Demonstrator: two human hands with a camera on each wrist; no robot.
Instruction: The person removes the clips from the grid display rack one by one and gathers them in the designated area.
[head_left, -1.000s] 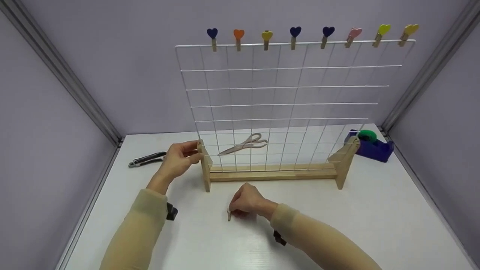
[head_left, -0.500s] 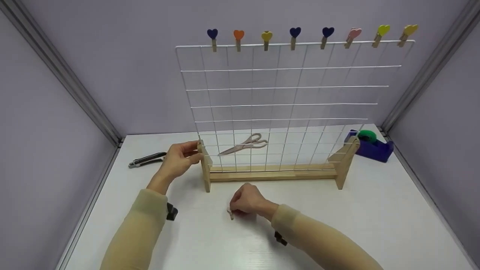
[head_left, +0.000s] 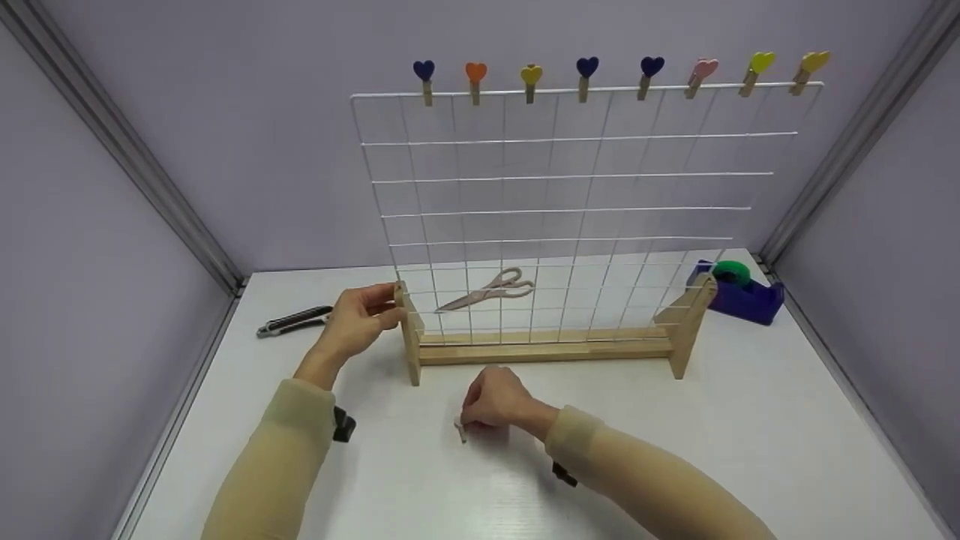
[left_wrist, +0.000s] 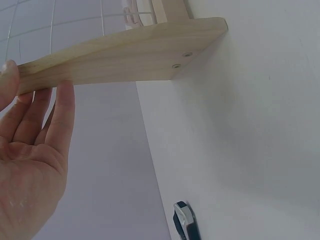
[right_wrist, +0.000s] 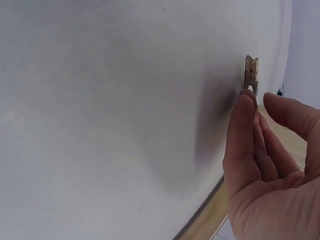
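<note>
A white wire grid [head_left: 570,210] stands in a wooden stand [head_left: 544,346] on the white table [head_left: 750,450]. My left hand [head_left: 384,306] grips the top of the stand's left upright [head_left: 410,330]; in the left wrist view my fingers [left_wrist: 62,115] lie against the wooden foot [left_wrist: 125,57], thumb on the other side. In front of the stand, my right hand [head_left: 471,421] pinches a small wooden clothespin [head_left: 459,430] that stands on the tabletop. The right wrist view shows the clothespin [right_wrist: 251,74] at my fingertips [right_wrist: 245,107].
Several heart-topped clothespins [head_left: 531,75] are clipped along the grid's top wire. Scissors [head_left: 487,291] lie behind the grid. A black utility knife [head_left: 294,319] lies at the left, a purple tape dispenser [head_left: 739,292] at the back right. Purple walls enclose the table.
The clothespin under my right hand has tilted and shifted very slightly. My left hand has stayed on the upright.
</note>
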